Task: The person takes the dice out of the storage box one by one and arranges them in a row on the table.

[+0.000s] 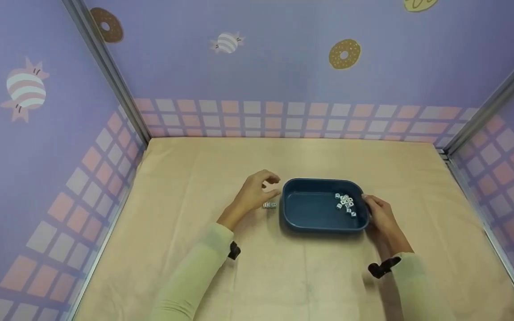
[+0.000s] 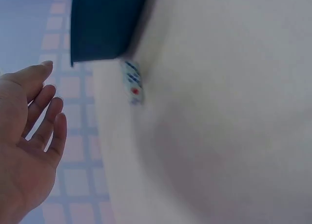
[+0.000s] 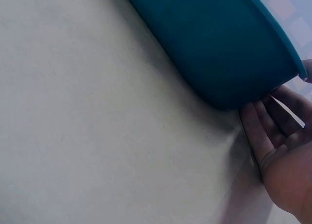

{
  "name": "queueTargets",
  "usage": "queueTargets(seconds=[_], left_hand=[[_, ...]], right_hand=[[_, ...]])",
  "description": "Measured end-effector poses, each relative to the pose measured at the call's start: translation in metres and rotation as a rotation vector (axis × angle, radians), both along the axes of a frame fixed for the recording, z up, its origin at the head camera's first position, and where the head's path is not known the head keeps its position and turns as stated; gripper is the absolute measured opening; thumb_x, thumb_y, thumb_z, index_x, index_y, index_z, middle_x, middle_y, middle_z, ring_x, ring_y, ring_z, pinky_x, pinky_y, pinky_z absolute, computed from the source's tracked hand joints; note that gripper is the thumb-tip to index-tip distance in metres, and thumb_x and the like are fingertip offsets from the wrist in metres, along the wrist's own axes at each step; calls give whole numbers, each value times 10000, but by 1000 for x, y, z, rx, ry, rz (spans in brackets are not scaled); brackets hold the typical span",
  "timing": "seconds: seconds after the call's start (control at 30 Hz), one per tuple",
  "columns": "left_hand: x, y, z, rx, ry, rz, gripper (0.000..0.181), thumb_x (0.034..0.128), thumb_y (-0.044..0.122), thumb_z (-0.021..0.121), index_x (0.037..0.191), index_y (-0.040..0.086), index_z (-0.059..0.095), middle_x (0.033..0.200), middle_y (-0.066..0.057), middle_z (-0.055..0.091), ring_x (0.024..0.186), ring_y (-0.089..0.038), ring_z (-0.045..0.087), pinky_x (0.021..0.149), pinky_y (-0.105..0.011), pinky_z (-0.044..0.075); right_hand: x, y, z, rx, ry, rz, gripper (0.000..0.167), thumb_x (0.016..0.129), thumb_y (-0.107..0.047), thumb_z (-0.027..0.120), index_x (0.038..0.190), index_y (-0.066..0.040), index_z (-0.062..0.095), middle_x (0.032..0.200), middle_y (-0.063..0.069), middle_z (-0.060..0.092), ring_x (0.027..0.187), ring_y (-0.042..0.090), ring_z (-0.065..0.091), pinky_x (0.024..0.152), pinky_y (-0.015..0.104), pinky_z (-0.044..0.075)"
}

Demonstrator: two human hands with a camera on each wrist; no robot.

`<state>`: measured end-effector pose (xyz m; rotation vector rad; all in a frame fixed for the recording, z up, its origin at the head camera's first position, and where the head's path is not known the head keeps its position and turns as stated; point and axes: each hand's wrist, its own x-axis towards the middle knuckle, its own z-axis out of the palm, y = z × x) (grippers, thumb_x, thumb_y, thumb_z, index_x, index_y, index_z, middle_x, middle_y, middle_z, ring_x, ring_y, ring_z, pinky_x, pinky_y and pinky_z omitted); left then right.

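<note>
A dark blue rectangular tray (image 1: 310, 211) with rounded corners lies on the tabletop. Several small white cubes with dark marks (image 1: 345, 202) are gathered in its right part. My right hand (image 1: 382, 214) grips the tray's right end, thumb at the rim and fingers against the outer wall, as the right wrist view also shows. Just off the tray's left end is my left hand (image 1: 255, 191), its fingers loosely bent and holding nothing. Below that hand, a short row of small marked cubes (image 1: 269, 205) sits on the cloth; the left wrist view shows a red dot on it, blurred.
A beige cloth (image 1: 221, 156) with creases covers the table. Purple panels (image 1: 279, 76) with printed sweets and pink-and-white squares enclose it at the back and both sides, joined by metal posts (image 1: 109, 71). Dark straps (image 1: 384, 266) are on the wrists.
</note>
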<state>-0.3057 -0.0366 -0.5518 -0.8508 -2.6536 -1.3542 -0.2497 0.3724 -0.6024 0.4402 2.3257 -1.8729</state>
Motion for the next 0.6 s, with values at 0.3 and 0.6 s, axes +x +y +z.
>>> queueTargets(seconds=[0.3,0.6], left_hand=[[12,62,9,-1,29,-80,360,968,168,808,1295,61,701,1239,-33,692,1187,-211,656,1036,-352,538],[18,111,-1,-10,27,-88,374,968,195,810,1312,95,702,1245,-11,678,1185,-168,648,1040,-282,519]], right_hand=[[3,-3,-1,-28,-21,-13,659,1106,-463,524,1558,16,480,1650,198,402,1566,298,316,1288,412,218],[0,-2,-1,-15,-1,-35,613,1105,-441,539,1483,40,556,1588,205,475,1503,276,396,1272,396,259]])
